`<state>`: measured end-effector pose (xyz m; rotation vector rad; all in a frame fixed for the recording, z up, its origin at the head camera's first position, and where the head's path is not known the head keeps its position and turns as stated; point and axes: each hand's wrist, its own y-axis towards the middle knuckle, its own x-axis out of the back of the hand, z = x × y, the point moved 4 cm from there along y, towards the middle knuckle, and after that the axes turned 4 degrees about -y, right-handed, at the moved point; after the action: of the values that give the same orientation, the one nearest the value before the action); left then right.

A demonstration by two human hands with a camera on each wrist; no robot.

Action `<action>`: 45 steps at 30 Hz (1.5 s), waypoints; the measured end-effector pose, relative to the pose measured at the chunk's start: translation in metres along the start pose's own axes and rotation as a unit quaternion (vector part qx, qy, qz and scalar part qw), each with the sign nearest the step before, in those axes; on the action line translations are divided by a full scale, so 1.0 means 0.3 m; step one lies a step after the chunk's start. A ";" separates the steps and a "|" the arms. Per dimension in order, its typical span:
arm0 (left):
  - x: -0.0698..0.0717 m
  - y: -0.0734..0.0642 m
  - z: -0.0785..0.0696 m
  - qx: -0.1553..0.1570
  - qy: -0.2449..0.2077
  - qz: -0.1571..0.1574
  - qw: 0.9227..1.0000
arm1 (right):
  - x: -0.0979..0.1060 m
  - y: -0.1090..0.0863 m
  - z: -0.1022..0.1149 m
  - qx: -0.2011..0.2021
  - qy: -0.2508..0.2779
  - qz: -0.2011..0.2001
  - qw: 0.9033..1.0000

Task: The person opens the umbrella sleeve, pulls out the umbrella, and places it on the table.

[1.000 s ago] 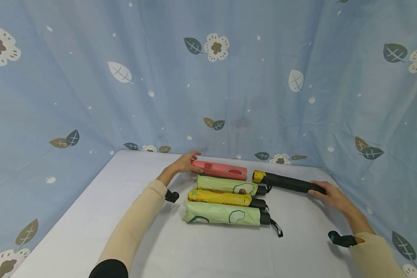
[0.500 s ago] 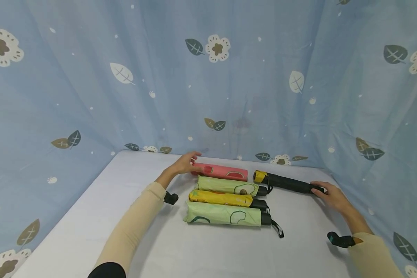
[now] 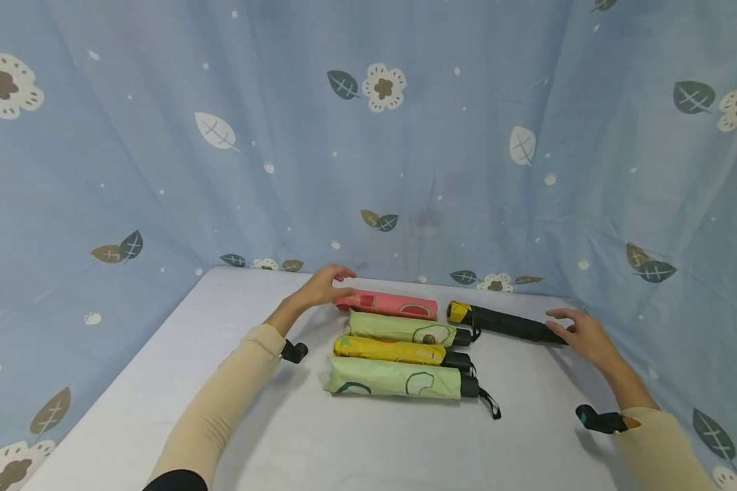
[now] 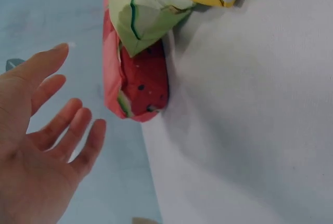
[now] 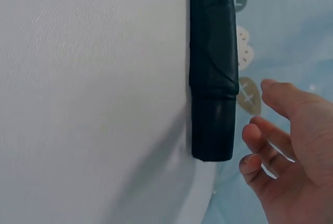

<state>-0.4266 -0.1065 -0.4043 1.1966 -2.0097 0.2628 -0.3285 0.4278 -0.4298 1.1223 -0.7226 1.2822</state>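
Note:
A folded pink-red umbrella (image 3: 399,305) with a watermelon print lies at the back of a row. My left hand (image 3: 322,285) hovers by its left end, fingers spread and relaxed. In the left wrist view there is a gap between that hand and the umbrella's red end (image 4: 145,81). To the right of the row lies a black folded umbrella (image 3: 506,323) with a yellow end. Beside its black handle (image 5: 213,128) my right hand (image 3: 586,337) is loosely bent, holding nothing; a gap shows there too in the right wrist view.
In front of the pink-red umbrella lie a green umbrella (image 3: 383,327), a yellow umbrella (image 3: 389,350) and another green umbrella (image 3: 396,378), roughly parallel. A black wrist strap (image 3: 491,406) trails from the front one. The white table (image 3: 405,450) meets a blue patterned curtain (image 3: 430,150) behind.
Both hands have let go: the left has eased away leftward from the pink-red umbrella, and the right has lifted off the black umbrella's handle. The umbrellas stay nearly where they were.

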 end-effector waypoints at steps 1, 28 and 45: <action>0.000 0.000 -0.005 -0.004 -0.002 -0.002 1.000 | 0.001 0.002 0.008 0.005 -0.002 -0.007 1.000; -0.066 -0.057 -0.109 -0.033 0.003 0.065 0.997 | -0.045 0.044 0.253 0.074 0.043 0.025 0.996; -0.101 -0.064 -0.095 -0.048 -0.016 0.127 0.991 | -0.126 0.050 0.384 0.139 0.113 0.103 0.978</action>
<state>-0.3883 -0.0820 -0.4098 0.8890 -2.1777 0.2693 -0.3319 0.3060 -0.4221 1.1197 -0.5084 1.6975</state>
